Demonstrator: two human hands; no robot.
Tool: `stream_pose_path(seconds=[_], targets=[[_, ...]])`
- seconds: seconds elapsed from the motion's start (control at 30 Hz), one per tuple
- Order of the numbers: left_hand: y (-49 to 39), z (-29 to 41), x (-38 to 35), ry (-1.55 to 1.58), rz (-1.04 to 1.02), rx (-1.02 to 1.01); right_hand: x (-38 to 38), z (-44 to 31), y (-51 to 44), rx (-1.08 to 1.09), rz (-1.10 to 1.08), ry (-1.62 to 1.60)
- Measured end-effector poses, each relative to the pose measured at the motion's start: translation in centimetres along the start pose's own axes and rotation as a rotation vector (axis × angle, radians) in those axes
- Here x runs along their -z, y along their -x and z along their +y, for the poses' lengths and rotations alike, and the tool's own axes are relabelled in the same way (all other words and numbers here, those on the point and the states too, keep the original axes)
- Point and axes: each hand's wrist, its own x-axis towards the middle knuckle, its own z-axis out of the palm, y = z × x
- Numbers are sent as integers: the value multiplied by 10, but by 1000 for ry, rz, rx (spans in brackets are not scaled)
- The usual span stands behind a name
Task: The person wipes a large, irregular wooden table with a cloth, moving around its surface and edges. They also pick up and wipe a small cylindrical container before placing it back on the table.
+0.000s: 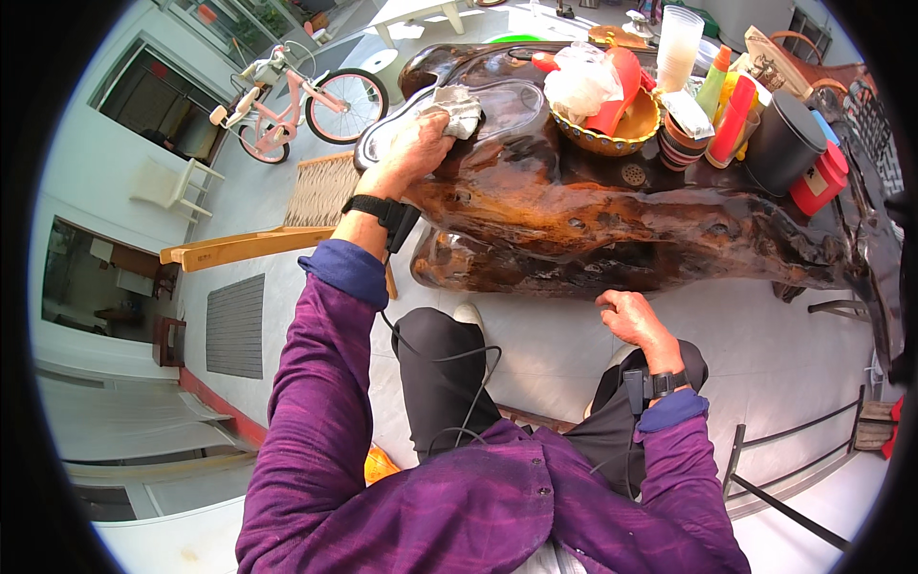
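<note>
My left hand (422, 147) grips a crumpled pale cloth (459, 111) and presses it near the left end of a glossy, dark brown root-wood table (516, 208). Beside the cloth, a rounded recess with a light rim (373, 143) is set into the tabletop. Part of that recess is hidden by my hand and wrist. My right hand (635, 319) hangs in front of the table's near edge, above my knee. Its fingers are loosely curled, and I see nothing in them.
A yellow patterned bowl (606, 140) holds red items and a clear plastic bag (584, 82). Stacked plastic cups (679, 50), a black canister (787, 140) and a red tin (820, 179) crowd the table's right side. A woven-seat wooden chair (319, 190) and a pink bicycle (290, 107) stand left.
</note>
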Motion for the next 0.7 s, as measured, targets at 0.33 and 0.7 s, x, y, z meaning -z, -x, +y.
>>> stream_pose_path(seconds=[0.33, 0.7], targets=[[-2, 80, -23, 102, 5, -119, 1, 12, -2, -37, -2, 29], [-23, 97, -33, 5, 30, -135, -1, 10, -10, -61, -34, 37]])
